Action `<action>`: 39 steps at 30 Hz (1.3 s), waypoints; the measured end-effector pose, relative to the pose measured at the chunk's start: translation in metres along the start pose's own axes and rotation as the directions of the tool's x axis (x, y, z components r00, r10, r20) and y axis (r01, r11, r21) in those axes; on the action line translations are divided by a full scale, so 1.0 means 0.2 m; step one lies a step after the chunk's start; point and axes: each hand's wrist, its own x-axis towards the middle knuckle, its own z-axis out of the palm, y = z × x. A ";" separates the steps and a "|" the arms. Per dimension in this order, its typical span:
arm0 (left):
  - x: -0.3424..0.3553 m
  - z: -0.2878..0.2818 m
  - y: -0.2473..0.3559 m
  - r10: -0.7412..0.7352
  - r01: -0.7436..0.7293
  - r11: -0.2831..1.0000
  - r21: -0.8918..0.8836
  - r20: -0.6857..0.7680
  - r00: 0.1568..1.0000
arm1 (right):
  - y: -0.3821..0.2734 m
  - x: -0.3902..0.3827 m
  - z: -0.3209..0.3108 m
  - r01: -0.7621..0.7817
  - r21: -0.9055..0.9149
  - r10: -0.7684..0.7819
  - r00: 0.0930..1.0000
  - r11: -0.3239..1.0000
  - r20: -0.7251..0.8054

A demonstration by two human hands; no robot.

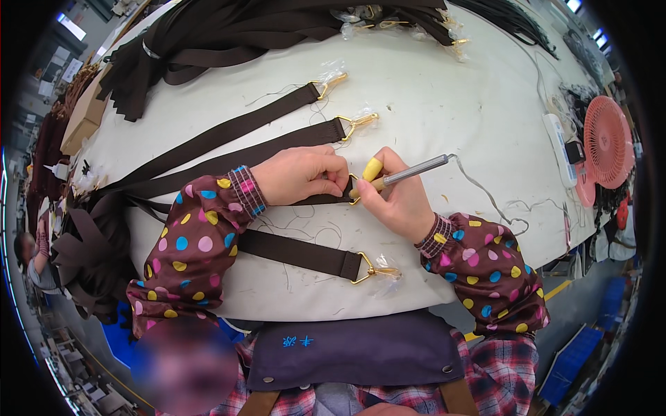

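In the middle of the head view, my left hand [302, 177] pinches the end of a dark brown strap [322, 199] at a gold metal ring [354, 196]. My right hand [395, 201], with a yellow cover on one finger, grips a pen-like tool with a metal barrel [420, 168] and a grey cord, its front at the ring and partly hidden by my fingers. Two straps [277, 102] with gold clasps [361, 120] in clear wrap lie above my hands. Another clasped strap [298, 255] lies below them. Loose threads surround the straps.
The white worktable [458, 111] holds strap bundles [208, 35] at the back and left, a cardboard box [83, 121] at the left, a power strip [558, 149] and a pink fan [605, 142] at the right. Blue crates [569, 364] stand below right. Another person [35, 260] is at far left.
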 end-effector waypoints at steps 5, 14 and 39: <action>-0.02 0.02 0.02 -0.016 0.016 1.000 0.002 -0.066 0.998 | 0.00 0.01 0.00 0.018 -0.028 -0.018 1.000 0.999 0.008; -0.02 0.02 0.02 -0.027 0.025 1.000 -0.016 -0.083 0.996 | -0.01 0.02 0.01 0.055 -0.066 -0.054 0.998 0.996 0.016; -0.04 0.05 0.03 -0.088 0.080 0.995 -0.057 -0.167 0.982 | -0.02 0.01 0.00 -0.017 -0.021 0.017 1.000 1.000 -0.001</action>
